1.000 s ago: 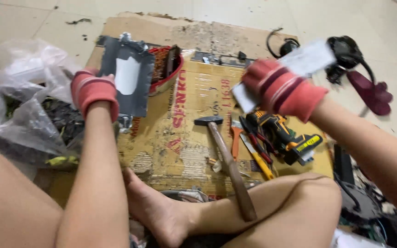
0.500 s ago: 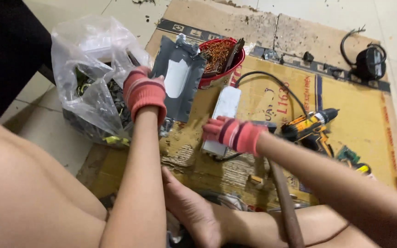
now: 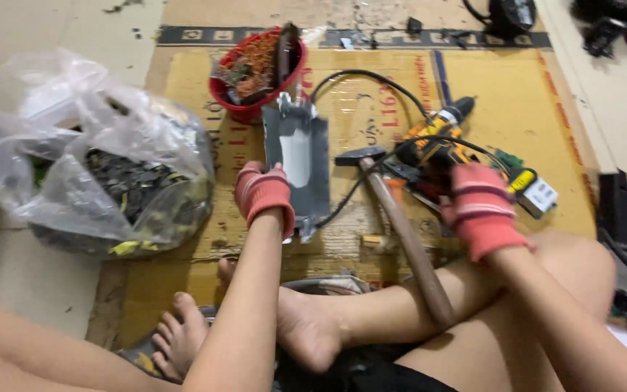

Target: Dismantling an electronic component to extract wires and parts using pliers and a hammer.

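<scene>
A grey metal casing (image 3: 297, 163) is held upright over the cardboard mat (image 3: 546, 94) by the left hand (image 3: 264, 194), clamped on it, while the yellow cordless drill (image 3: 437, 141) is being grasped by the right hand (image 3: 479, 209), closing on it; lifting the drill to the casing is judged next.

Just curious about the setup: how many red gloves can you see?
2. One red glove is on the left hand gripping a grey panel; the other is on the right hand at the yellow drill.

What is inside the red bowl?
The red bowl holds a heap of small brownish and coppery scrap bits, with a dark flat piece sticking up out of it. Anything underneath the heap is covered.
</scene>
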